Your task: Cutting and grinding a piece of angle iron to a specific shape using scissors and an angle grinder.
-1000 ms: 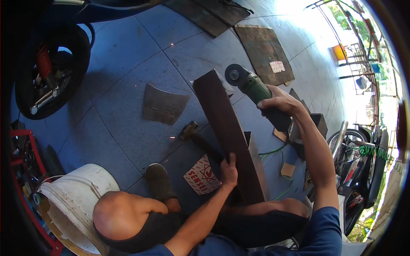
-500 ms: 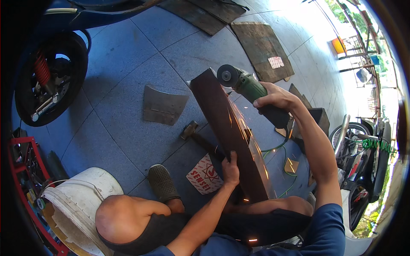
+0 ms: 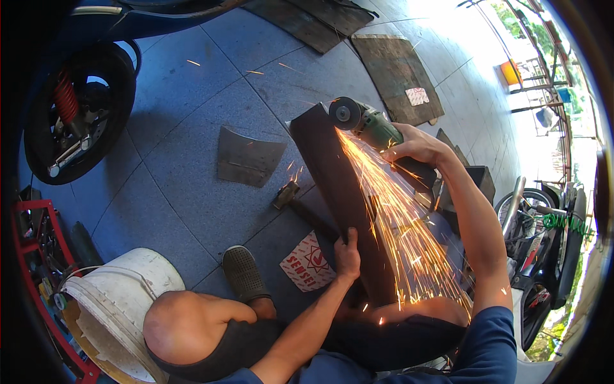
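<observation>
My right hand (image 3: 417, 146) is closed round the body of a green angle grinder (image 3: 378, 132). The grinder's disc (image 3: 344, 113) meets the far right edge of a long dark brown metal piece (image 3: 342, 192), and a thick spray of sparks (image 3: 400, 230) streams from there back toward my right leg. That long piece leans lengthwise in front of me, its near end between my legs. My left hand (image 3: 347, 256) grips its left edge, thumb on top; the other fingers are hidden behind it. Beside that hand a hammer (image 3: 300, 206) lies on the floor, its handle end out of sight.
A curved metal sheet (image 3: 249, 157) lies on the tiles left of the work. Cardboard sheets (image 3: 393, 73) lie farther off. A white bucket (image 3: 137, 281) and red rack (image 3: 38, 237) stand at left, near a motorcycle wheel (image 3: 77, 121). Another motorcycle (image 3: 543, 249) stands at right.
The sparks have grown from a few thin streaks into a dense spray, with some flying past the far end and near the hammer. Both hands keep nearly the same places.
</observation>
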### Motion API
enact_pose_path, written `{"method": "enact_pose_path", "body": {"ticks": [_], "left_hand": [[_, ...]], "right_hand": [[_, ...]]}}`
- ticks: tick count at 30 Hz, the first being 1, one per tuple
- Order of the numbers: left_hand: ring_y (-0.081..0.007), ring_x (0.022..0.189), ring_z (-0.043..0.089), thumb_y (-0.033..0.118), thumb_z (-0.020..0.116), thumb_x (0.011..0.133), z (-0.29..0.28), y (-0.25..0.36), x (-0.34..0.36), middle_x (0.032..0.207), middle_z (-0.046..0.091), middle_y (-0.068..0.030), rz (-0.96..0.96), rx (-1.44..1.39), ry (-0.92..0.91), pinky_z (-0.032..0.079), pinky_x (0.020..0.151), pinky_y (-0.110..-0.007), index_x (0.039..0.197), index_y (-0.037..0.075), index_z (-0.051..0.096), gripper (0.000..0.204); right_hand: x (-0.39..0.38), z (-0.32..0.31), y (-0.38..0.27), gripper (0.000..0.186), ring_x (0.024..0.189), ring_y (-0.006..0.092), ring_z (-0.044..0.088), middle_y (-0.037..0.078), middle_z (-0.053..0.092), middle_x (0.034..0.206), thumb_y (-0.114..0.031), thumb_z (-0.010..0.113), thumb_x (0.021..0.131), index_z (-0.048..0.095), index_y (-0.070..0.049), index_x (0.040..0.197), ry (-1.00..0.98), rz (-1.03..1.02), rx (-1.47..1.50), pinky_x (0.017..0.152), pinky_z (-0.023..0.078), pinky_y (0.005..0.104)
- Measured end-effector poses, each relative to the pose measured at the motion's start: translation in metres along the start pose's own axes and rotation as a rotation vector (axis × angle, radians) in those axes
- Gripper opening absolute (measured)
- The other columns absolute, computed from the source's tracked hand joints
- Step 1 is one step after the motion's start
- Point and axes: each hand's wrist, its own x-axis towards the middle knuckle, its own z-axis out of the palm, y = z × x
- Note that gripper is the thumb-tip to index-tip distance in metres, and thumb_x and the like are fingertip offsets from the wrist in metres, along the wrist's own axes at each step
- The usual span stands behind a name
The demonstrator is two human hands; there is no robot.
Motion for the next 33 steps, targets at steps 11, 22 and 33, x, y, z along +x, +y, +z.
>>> {"method": "enact_pose_path", "body": {"ticks": [11,22,33], "left_hand": [[-0.0235,0.089,0.063,0.058,0.059,0.103,0.001,-0.011,0.005,0.099,0.072,-0.0121,0.030,0.094,0.010,0.048,0.084,-0.040,0.117,-0.006,0.068,0.066],[-0.0188,0.085,0.058,0.054,0.060,0.104,0.009,0.010,-0.004,0.093,0.068,-0.0061,0.103,0.146,0.082,0.047,0.081,-0.038,0.120,-0.004,0.069,0.061],[-0.0188,0.087,0.057,0.051,0.057,0.107,0.004,-0.011,0.005,0.092,0.067,-0.0073,0.100,0.139,0.080,0.047,0.083,-0.037,0.105,-0.002,0.068,0.054]], "right_hand": [[-0.003,-0.002,0.006,0.070,0.088,0.0207,0.071,0.014,0.073,0.108,-0.029,0.084,0.073,0.061,0.003,0.131,0.020,0.000,-0.055,0.083,0.056,0.0347],[-0.008,0.000,-0.011,0.076,0.102,0.0190,0.067,0.012,0.071,0.118,-0.028,0.083,0.073,0.058,0.001,0.138,-0.009,0.082,-0.086,0.093,0.052,0.0332],[-0.003,-0.005,0.003,0.074,0.102,0.0185,0.066,0.011,0.071,0.116,-0.027,0.083,0.074,0.058,0.002,0.137,-0.038,0.036,-0.058,0.094,0.051,0.0328]]}}
